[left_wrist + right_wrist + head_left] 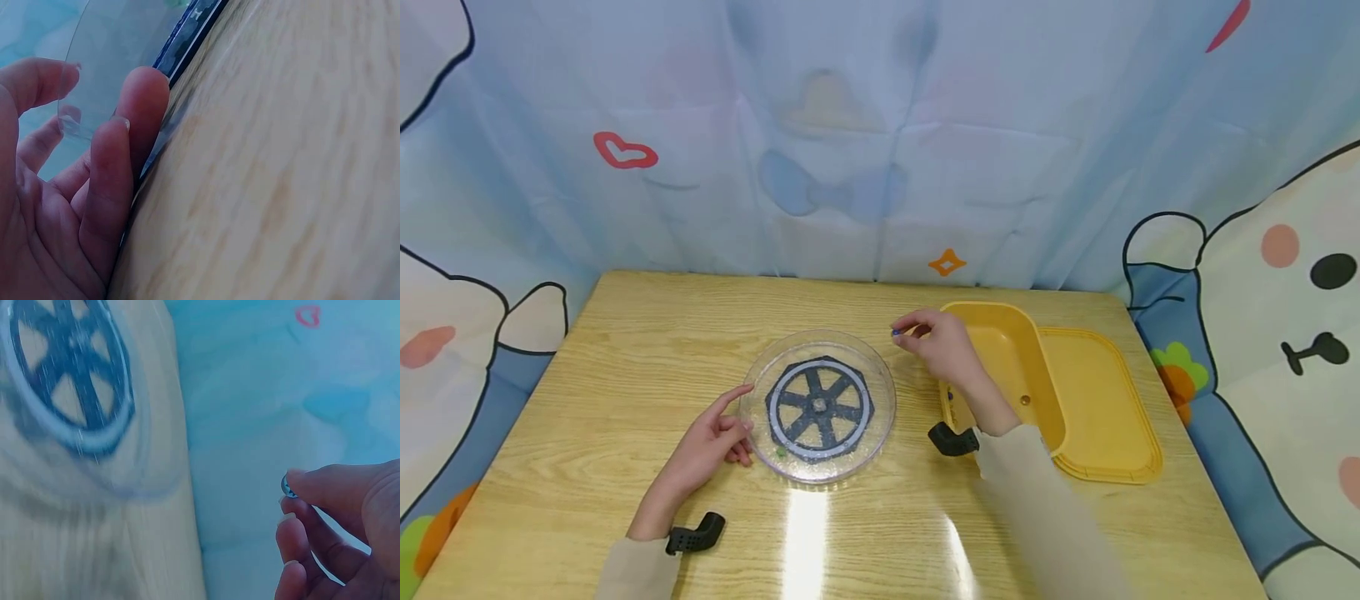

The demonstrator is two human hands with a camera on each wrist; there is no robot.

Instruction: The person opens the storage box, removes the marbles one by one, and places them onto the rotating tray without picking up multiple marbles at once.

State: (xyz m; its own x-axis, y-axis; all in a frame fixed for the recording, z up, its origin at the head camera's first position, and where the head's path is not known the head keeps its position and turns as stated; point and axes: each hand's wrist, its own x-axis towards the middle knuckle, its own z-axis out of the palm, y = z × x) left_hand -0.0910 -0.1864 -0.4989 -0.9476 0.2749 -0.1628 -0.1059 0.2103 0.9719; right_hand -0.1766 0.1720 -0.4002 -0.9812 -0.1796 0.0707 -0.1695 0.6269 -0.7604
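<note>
One small blue bead [288, 486] pinched by right hand [951, 346], between clear round dish [882, 371] and yellow bin [1003, 333]; bead's pattern too small to read. Left hand [703, 446] relaxed, fingertip touching dish rim. Dish and bin on wooden surface [647, 333]. Red heart [627, 162], orange star [947, 254] printed on curtain [1037, 125].

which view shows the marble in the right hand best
The right wrist view: the marble appears largest, its pattern visible. The head view shows only a blue speck; the left wrist view doesn't show it.
</note>
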